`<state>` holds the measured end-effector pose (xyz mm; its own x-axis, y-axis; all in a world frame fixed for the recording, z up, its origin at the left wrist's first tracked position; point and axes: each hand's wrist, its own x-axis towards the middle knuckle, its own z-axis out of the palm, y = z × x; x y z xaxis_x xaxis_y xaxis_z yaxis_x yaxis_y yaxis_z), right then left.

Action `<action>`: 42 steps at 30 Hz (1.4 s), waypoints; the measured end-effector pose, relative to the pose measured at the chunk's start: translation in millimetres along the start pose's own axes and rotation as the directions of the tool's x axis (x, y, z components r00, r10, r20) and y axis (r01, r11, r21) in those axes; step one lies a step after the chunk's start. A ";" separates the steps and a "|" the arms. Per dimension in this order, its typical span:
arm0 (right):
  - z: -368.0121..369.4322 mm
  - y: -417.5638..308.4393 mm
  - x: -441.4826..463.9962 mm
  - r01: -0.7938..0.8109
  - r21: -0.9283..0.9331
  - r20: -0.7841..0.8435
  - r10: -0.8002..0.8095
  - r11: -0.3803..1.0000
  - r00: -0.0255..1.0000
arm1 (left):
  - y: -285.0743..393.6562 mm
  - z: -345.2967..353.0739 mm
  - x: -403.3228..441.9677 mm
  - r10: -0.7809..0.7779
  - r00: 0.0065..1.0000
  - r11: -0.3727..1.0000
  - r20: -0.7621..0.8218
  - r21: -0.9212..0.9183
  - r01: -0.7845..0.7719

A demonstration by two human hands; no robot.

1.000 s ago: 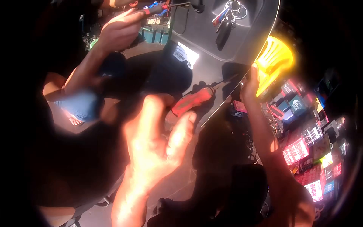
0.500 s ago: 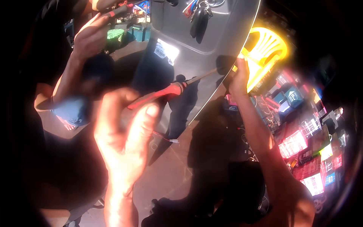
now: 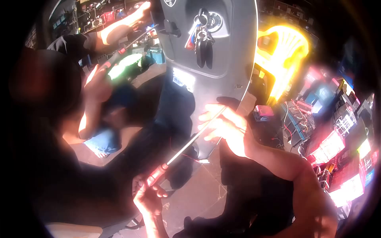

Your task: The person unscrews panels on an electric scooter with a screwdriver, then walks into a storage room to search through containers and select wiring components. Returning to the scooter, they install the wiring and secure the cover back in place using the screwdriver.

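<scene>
My left hand (image 3: 149, 196) is closed around the red handle of a long screwdriver (image 3: 184, 148), whose shaft slants up to the right. The tip end crosses in front of my right hand (image 3: 234, 133), which is held with fingers spread over the lower part of a grey plastic panel (image 3: 222, 85). Bright glare hides whether those fingers touch the shaft or the panel. A bunch of keys (image 3: 203, 49) hangs from the round lock in the panel. Below the panel's lower edge lies a thin wire with a white connector (image 3: 204, 161).
At the left another person's hand (image 3: 97, 85) grips a red-handled screwdriver (image 3: 115, 57) pointed towards the panel. A yellow plastic chair (image 3: 283, 51) stands behind at the right. Boxes (image 3: 327, 146) and batteries with wires (image 3: 295, 119) crowd the right side.
My left hand has drawn the screwdriver down, away from the panel's edge. My right hand has moved from that edge to the panel's front, fingers now spread. The view has shifted.
</scene>
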<state>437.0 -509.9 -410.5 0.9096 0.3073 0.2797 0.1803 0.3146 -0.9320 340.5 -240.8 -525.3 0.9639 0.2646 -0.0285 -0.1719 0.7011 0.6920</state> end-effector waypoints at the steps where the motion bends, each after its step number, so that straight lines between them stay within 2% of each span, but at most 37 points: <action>1: 1.4 1.3 0.7 0.022 0.011 0.049 -0.022 1.000 0.999 | 2.4 1.4 -1.4 -0.038 0.999 0.999 -0.009 -0.013 0.038; 3: 14.9 -2.3 2.4 0.037 -0.028 0.020 -0.036 0.999 0.999 | 5.7 -5.0 2.4 -0.048 0.994 0.998 0.093 -0.032 0.051; 5: 19.0 2.6 2.3 0.081 -0.031 0.033 -0.080 0.996 0.996 | 1.8 -14.6 5.5 -0.001 0.999 0.998 0.046 0.066 -0.002; 6: 21.4 1.9 1.7 0.123 -0.077 0.074 -0.117 0.989 0.990 | -2.0 -21.2 9.1 0.033 0.999 0.980 0.034 0.195 -0.039; 9: 28.1 -3.3 -2.8 0.212 -0.181 0.155 -0.185 0.960 0.970 | 3.3 -11.8 7.3 -0.011 0.997 0.952 0.071 0.306 -0.011; 12: 35.8 -7.1 -3.3 0.218 -0.168 0.179 -0.187 0.961 0.966 | 3.9 -9.1 6.3 -0.023 0.999 0.918 0.039 0.397 0.006; 15: 41.0 -8.6 -3.5 0.277 -0.118 0.188 -0.252 0.954 0.949 | 3.9 -8.6 8.4 -0.039 0.995 0.901 0.090 0.434 -0.004; 19: 41.4 -6.5 -2.2 0.454 -0.177 0.251 -0.406 0.873 0.879 | 2.5 -6.9 6.7 -0.065 0.987 0.880 0.149 0.474 -0.014; 21: 37.7 -16.9 -8.5 0.374 -0.185 0.256 -0.323 0.909 0.911 | 3.0 -4.6 2.6 -0.060 0.980 0.865 0.190 0.500 -0.044; 22: 33.1 -23.9 -14.1 0.320 -0.189 0.259 -0.267 0.928 0.928 | 6.4 -3.6 -3.4 -0.105 0.972 0.854 0.208 0.520 -0.019; 23: 24.7 -33.3 -17.8 0.321 -0.169 0.268 -0.270 0.932 0.925 | 7.5 -9.6 -6.5 -0.226 0.935 0.848 0.274 0.528 0.050; 25: 2.3 -46.7 -26.1 0.132 -0.046 0.069 -0.128 0.990 0.989 | 24.7 -3.3 -16.8 -0.432 0.774 0.670 0.463 0.739 -0.069; 26: -15.4 -44.8 -26.4 0.096 -0.097 -0.025 -0.099 0.991 0.995 | 23.9 -7.0 -20.1 -0.379 0.779 0.568 0.499 0.791 -0.230; 27: -37.8 -44.9 -32.7 0.032 -0.171 -0.101 -0.050 0.985 0.994 | 25.2 -3.1 -22.5 -0.314 0.831 0.563 0.460 0.795 -0.227; 28: -62.5 -34.2 -40.5 0.012 -0.170 -0.167 -0.041 0.985 0.985 | 29.5 -3.3 -19.9 -0.207 0.898 0.609 0.388 0.770 -0.192; 29: -84.5 -24.4 -50.9 -0.088 -0.160 -0.296 0.038 0.983 0.954 | 32.4 0.0 -12.7 -0.096 0.944 0.658 0.314 0.732 -0.177; 31: -143.2 13.9 -73.8 -0.291 -0.119 -0.518 0.191 0.949 0.834 | 57.5 37.6 -1.9 0.099 0.989 0.642 0.113 0.752 -0.150; 33: -214.0 73.7 -107.2 -0.411 -0.008 -0.643 0.310 0.911 0.700 | 72.8 47.7 26.7 0.266 0.945 0.686 0.191 0.651 -0.325; 34: -236.6 98.3 -127.0 -0.437 0.076 -0.673 0.370 0.896 0.640 | 81.5 59.9 35.9 0.353 0.921 0.583 0.164 0.732 -0.353; 35: -262.8 123.3 -144.4 -0.533 0.085 -0.677 0.441 0.842 0.589 | 88.6 73.5 43.8 0.445 0.885 0.476 0.138 0.801 -0.364; 36: -287.9 149.3 -165.3 -0.617 0.101 -0.691 0.501 0.780 0.521 | 93.6 84.4 53.3 0.476 0.864 0.518 0.164 0.741 -0.426; 38: -309.9 180.1 -202.5 -0.835 -0.004 -0.786 0.514 0.551 0.343 | 98.2 95.5 84.6 0.632 0.686 0.290 0.360 0.711 -0.641; 39: -364.9 206.8 -245.0 -0.833 -0.012 -0.788 0.508 0.553 0.349 | 100.0 96.4 97.3 0.673 0.597 0.198 0.438 0.671 -0.715; 40: -409.4 235.7 -271.4 -0.801 -0.392 -0.759 0.333 0.452 0.559 | 103.4 105.2 100.4 0.693 0.527 0.011 0.491 0.725 -0.689; 41: -425.0 266.3 -259.1 -0.651 -0.711 -0.624 0.187 0.267 0.759 | 109.7 117.7 99.0 0.702 0.455 -0.178 0.548 0.754 -0.633; 42: -427.3 235.4 -270.5 -0.647 -0.715 -0.622 0.183 0.264 0.761 | 115.2 126.7 94.5 0.691 0.394 -0.354 0.606 0.759 -0.547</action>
<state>393.4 -902.7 -804.1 0.9583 -0.2673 -0.1009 -0.2737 -0.7579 -0.5921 437.4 -218.9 -356.9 0.3841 0.1872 0.9041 -0.3121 -0.8953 0.3179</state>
